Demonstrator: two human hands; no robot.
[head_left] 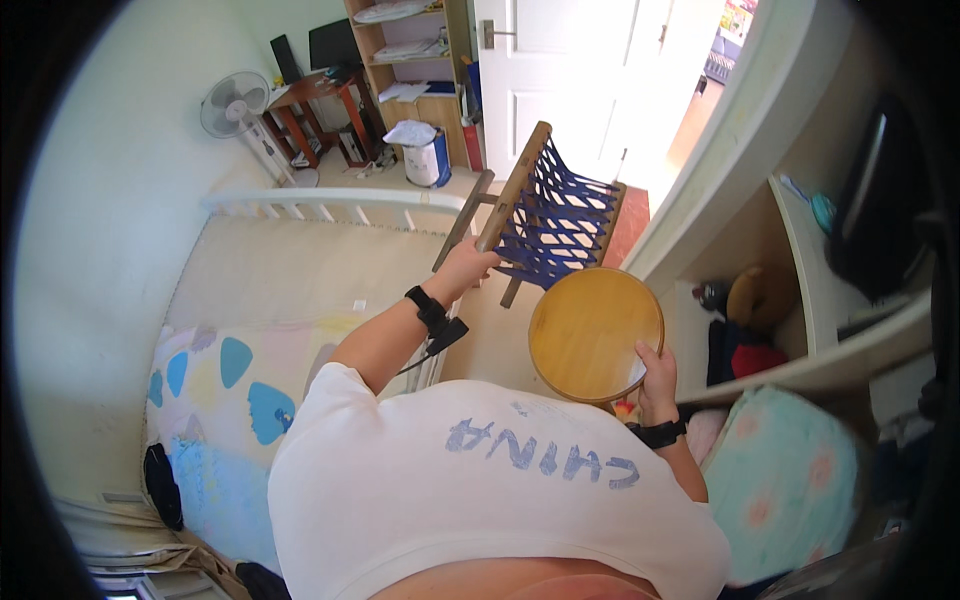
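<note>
My left hand (468,266) is closed around the near end of a wooden bar on a folding stool (560,215). The stool has a seat of woven dark blue straps strung between two bars, and its legs show at the left and below. In my right hand (656,380) is a round wooden stool (590,330) with a smooth yellow-brown top, gripped at its lower right rim. The thumb lies over the edge and the other fingers are hidden beneath. The round top is close to the strap seat's near corner; whether they touch I cannot tell.
A bed (300,270) with a white rail (340,197) runs along the left. A white door (560,70) stands ahead, beside a bookshelf (415,70). A fan (238,108) and desk (310,95) occupy the far left corner. Open shelving (795,270) and folded bedding (785,470) are at right.
</note>
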